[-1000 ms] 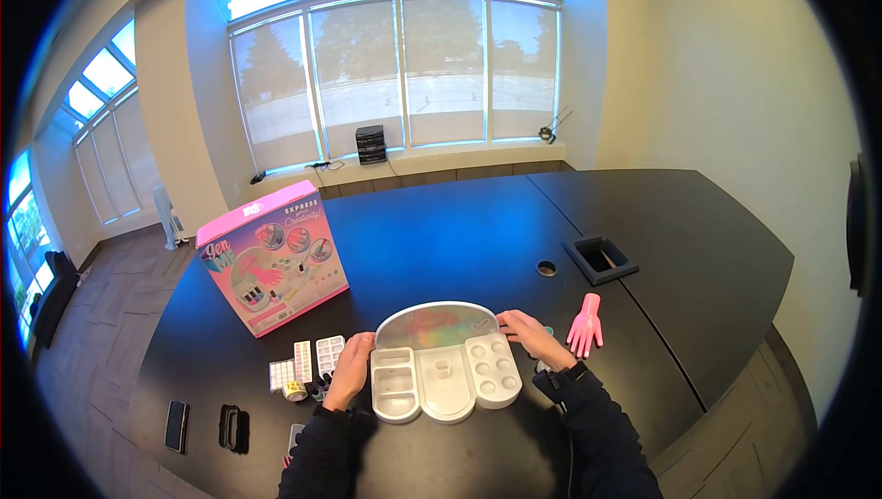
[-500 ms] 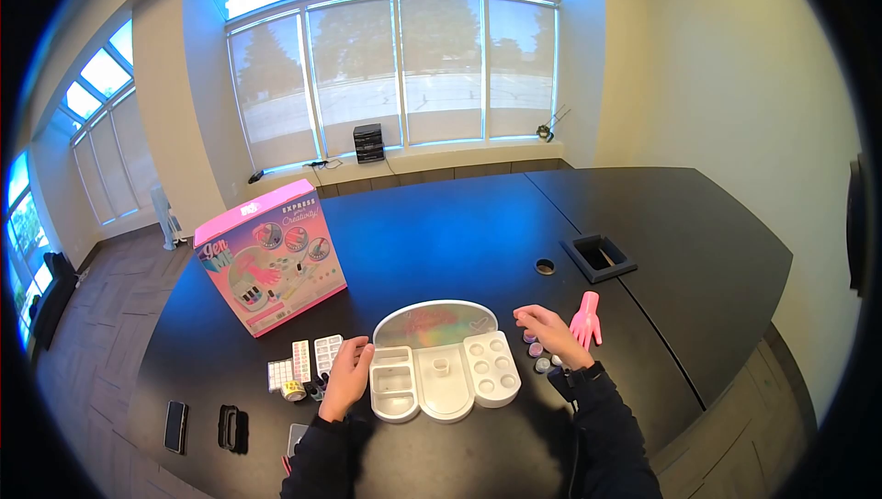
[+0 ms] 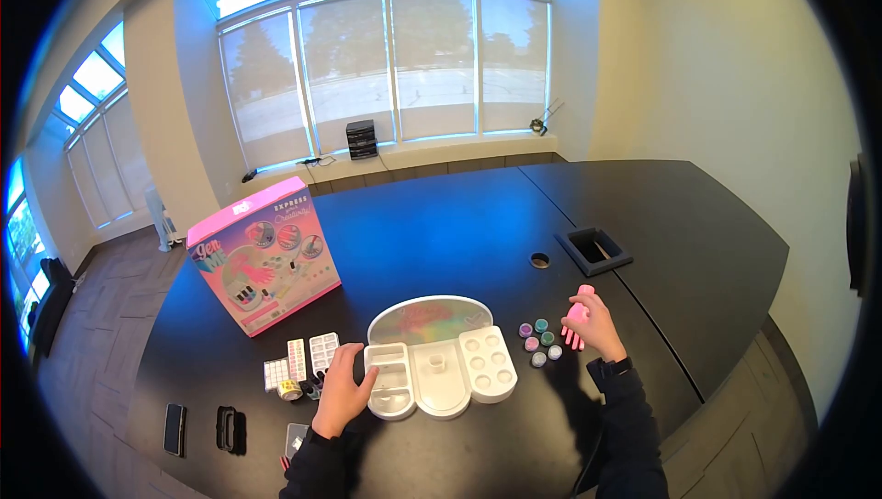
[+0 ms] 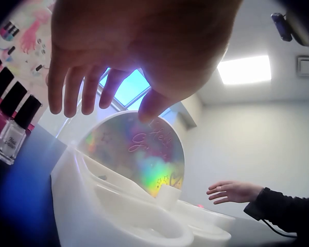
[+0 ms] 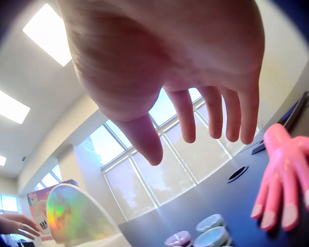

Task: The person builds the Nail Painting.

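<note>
A white plastic manicure station (image 3: pixel 444 404) with a round shiny back panel (image 3: pixel 427 323) stands on the table. Beside its left compartments is my left hand (image 3: pixel 340 398), fingers loosely bent and nothing held. My right hand (image 3: pixel 599 332) hovers over a pink model hand (image 5: pixel 282 177) that lies palm down at the right. In the right wrist view my fingers are spread and apart from the pink model. Several small round pots (image 3: pixel 532 344) with coloured contents sit between the station and the model hand. Nail polish bottles (image 4: pixel 13 134) stand left of my left hand.
A large pink box (image 3: pixel 266 265) stands at the back left. Sheets of press-on nails (image 3: pixel 323 352) and a small yellow roll (image 3: pixel 289 391) lie before it. A phone (image 3: pixel 175 429) and a black case (image 3: pixel 231 429) lie front left. A square black frame (image 3: pixel 595 251) is at the back right.
Both hands have let go of the station's sides. My right hand has moved right, over the pink model hand, uncovering the pots. The left hand stays near the station's left side.
</note>
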Available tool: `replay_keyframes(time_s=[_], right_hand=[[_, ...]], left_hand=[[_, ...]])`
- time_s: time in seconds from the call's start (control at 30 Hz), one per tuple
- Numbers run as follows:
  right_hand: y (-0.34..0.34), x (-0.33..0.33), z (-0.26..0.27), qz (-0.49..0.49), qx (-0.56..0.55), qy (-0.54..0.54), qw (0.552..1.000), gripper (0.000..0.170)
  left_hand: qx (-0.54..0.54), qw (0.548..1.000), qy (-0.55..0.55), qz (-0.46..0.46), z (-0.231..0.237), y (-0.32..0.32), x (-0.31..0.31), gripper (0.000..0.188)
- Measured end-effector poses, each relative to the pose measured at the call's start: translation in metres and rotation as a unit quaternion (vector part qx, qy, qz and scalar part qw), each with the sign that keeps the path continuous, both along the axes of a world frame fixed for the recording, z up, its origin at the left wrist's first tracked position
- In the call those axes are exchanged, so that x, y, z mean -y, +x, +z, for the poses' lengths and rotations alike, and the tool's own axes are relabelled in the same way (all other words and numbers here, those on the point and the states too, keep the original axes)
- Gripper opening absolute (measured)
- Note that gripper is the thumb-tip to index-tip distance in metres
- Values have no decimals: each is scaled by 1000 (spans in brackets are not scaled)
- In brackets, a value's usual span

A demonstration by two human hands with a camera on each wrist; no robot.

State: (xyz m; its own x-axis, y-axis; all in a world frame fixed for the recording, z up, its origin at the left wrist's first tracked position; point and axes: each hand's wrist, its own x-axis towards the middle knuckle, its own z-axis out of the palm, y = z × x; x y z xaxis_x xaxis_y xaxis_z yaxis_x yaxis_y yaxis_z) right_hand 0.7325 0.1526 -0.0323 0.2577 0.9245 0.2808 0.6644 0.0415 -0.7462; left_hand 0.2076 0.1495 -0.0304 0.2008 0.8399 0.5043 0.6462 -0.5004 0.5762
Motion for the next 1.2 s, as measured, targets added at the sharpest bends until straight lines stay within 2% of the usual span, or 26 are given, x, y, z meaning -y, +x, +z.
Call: replay_keyframes(time_s=[0.03, 0.07, 0.13, 0.27, 0.33, 0.53, 0.83, 0.97, 1.2], right_hand=[[12, -4, -14, -5, 81, 40, 996, 61], [19, -5, -22, -5, 81, 39, 996, 61], [31, -6, -34, -14, 157, 21, 987, 74], [37, -2, -31, 5, 110, -42, 993, 86], [29, 8, -14, 22, 21, -99, 995, 97], [56, 3, -51, 19, 139, -103, 985, 109], [61, 6, -52, 57, 134, -59, 988, 109], [59, 11, -43, 46, 127, -78, 988, 107], [49, 29, -20, 10, 107, -56, 993, 95]], left_hand=[[-4, 1000, 8, -5, 4, 2, 3, 51], [-7, 1000, 15, -11, 6, 4, 5, 51], [-11, 1000, 21, -17, 11, 7, 9, 51], [-14, 999, 24, -30, 9, 9, 11, 52], [-14, 999, 18, -31, 8, 9, 12, 53], [-11, 999, 4, -37, 7, 9, 16, 53], [10, 999, -9, -47, 8, 10, 21, 53], [30, 998, -25, -53, 10, 11, 25, 53], [29, 998, -25, -53, 13, 10, 28, 53]])
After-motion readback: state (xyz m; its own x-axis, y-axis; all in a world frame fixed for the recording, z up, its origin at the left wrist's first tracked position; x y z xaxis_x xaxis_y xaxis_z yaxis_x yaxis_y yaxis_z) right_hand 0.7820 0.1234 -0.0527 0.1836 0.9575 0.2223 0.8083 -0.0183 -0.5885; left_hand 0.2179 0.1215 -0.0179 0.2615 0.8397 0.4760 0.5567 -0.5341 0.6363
